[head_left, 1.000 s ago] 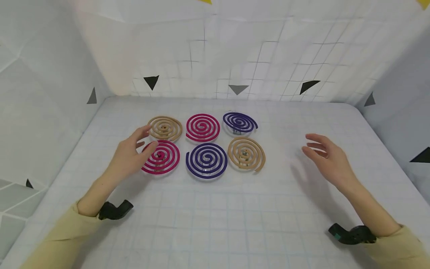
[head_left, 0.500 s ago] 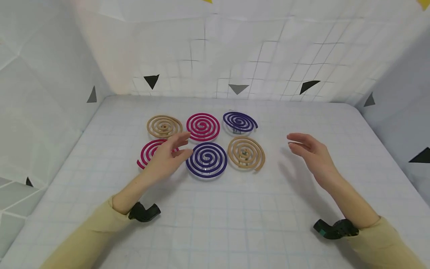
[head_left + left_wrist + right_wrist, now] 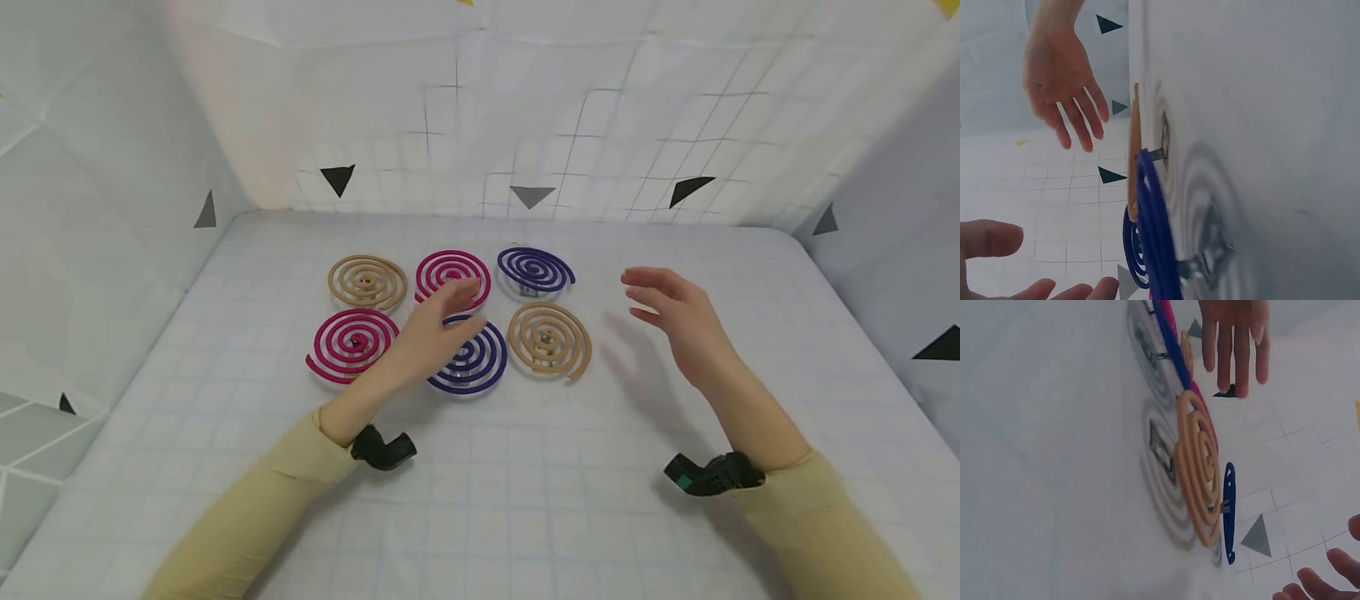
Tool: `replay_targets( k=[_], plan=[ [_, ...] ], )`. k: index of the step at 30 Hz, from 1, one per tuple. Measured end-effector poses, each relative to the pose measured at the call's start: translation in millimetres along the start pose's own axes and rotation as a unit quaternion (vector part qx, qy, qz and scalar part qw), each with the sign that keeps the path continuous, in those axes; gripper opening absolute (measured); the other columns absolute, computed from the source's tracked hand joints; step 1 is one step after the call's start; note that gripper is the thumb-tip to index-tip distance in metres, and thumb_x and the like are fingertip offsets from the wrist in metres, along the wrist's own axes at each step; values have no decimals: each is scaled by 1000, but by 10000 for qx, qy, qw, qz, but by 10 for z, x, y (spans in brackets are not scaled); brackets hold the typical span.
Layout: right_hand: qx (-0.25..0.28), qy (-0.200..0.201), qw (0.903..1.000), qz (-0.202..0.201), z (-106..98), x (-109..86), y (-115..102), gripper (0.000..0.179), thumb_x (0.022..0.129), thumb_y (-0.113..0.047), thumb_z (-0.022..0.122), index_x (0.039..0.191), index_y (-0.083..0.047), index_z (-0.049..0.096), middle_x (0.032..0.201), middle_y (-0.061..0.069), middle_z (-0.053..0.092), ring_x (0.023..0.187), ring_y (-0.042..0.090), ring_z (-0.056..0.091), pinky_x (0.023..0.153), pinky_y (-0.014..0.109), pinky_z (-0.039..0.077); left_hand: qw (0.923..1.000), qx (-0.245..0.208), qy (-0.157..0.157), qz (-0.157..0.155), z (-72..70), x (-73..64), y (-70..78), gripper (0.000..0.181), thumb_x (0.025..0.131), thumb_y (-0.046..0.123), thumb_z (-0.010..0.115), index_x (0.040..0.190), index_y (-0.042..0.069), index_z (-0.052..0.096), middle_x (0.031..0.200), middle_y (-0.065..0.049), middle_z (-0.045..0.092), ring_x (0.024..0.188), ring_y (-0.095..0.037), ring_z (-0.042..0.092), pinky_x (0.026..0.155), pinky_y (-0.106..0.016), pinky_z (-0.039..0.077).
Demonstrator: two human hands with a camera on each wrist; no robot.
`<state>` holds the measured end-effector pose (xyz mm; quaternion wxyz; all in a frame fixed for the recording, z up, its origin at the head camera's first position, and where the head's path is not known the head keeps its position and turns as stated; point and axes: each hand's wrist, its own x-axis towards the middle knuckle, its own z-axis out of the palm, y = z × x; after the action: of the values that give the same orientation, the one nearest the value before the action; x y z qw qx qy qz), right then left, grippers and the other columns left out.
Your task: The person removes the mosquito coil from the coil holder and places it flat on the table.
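Observation:
Mosquito coils stand raised on small metal holders in two rows of three. The back row has a tan coil (image 3: 367, 282), a pink coil (image 3: 427, 275) and a dark blue coil (image 3: 535, 268). In front are a pink coil (image 3: 352, 343), a dark blue coil (image 3: 491, 354) and a tan coil (image 3: 550, 340). My left hand (image 3: 423, 342) hovers over the front blue coil, fingers relaxed and holding nothing, hiding part of it and of the back pink one. To the right of the coils, my right hand (image 3: 682, 325) is raised with loose fingers, holding nothing.
A white gridded sheet covers the table (image 3: 480, 500). Behind it rises a white wall (image 3: 390, 100) with black and grey triangle markers, and side walls stand left and right. A black wrist device (image 3: 716, 473) sits at my right cuff.
My left hand has moved rightward from the front pink coil to over the front blue coil. My right hand has moved left, closer to the coils. The coils stay in place.

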<state>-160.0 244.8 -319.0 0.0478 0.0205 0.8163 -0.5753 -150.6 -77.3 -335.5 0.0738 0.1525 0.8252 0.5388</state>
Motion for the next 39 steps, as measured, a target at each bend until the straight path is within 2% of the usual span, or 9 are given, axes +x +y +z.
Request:
replay_targets(
  k=[3, 6, 12, 19, 25, 32, 39],
  plan=[
    [339, -26, 9994, 104, 45, 13, -84, 48, 103, -34, 55, 142, -8, 48, 144, 5, 49, 127, 14, 48, 116, 41, 40, 10000, -60, -55, 9, 68, 119, 68, 54, 101, 21, 59, 149, 7, 41, 153, -12, 47, 141, -27, 44, 115, -43, 40],
    [681, -177, 9974, 178, 78, 6, -132, 47, 102, -31, 56, 142, -7, 48, 143, 5, 49, 129, 18, 47, 117, 42, 38, 9998, -62, -196, -49, 101, 170, 106, 54, 101, 23, 58, 150, 9, 40, 154, -8, 46, 142, -24, 42, 116, -40, 40],
    [842, -388, 9955, 190, 86, 15, -123, 49, 103, -33, 55, 143, -6, 47, 145, 6, 47, 135, 24, 45, 118, 45, 36, 9994, 110, -298, -145, 77, 128, 82, 53, 102, 24, 57, 150, 12, 41, 154, -6, 45, 142, -23, 43, 115, -42, 41],
    [823, -683, 9934, 419, 80, 63, 14, 52, 104, -34, 53, 146, -5, 43, 148, 11, 45, 136, 26, 44, 119, 44, 34, 9981, -224, -574, -95, 99, 87, 71, 51, 102, 21, 55, 150, 8, 41, 154, -11, 46, 141, -26, 45, 116, -43, 39],
    [783, -938, 9908, 574, 119, 110, 115, 51, 105, -33, 51, 147, -5, 41, 149, 12, 43, 136, 27, 45, 119, 48, 33, 9954, -397, -823, -282, 148, 83, 36, 50, 103, 18, 52, 151, 8, 39, 155, -13, 43, 142, -26, 43, 117, -44, 38],
    [766, -1190, 9868, 791, 131, 136, 169, 54, 105, -33, 50, 149, -4, 38, 151, 13, 41, 137, 28, 44, 116, 46, 39, 9936, -344, -1034, -292, 188, 63, 58, 54, 103, 18, 52, 153, 6, 36, 157, -14, 40, 145, -26, 39, 118, -44, 36],
    [816, -1361, 9848, 712, 128, 153, 223, 55, 104, -31, 54, 147, 0, 39, 148, 17, 41, 135, 32, 46, 106, 45, 49, 9924, -165, -1128, -459, 219, 56, 71, 55, 103, 24, 54, 153, 9, 37, 158, -8, 40, 146, -24, 38, 118, -43, 35]
  ],
)
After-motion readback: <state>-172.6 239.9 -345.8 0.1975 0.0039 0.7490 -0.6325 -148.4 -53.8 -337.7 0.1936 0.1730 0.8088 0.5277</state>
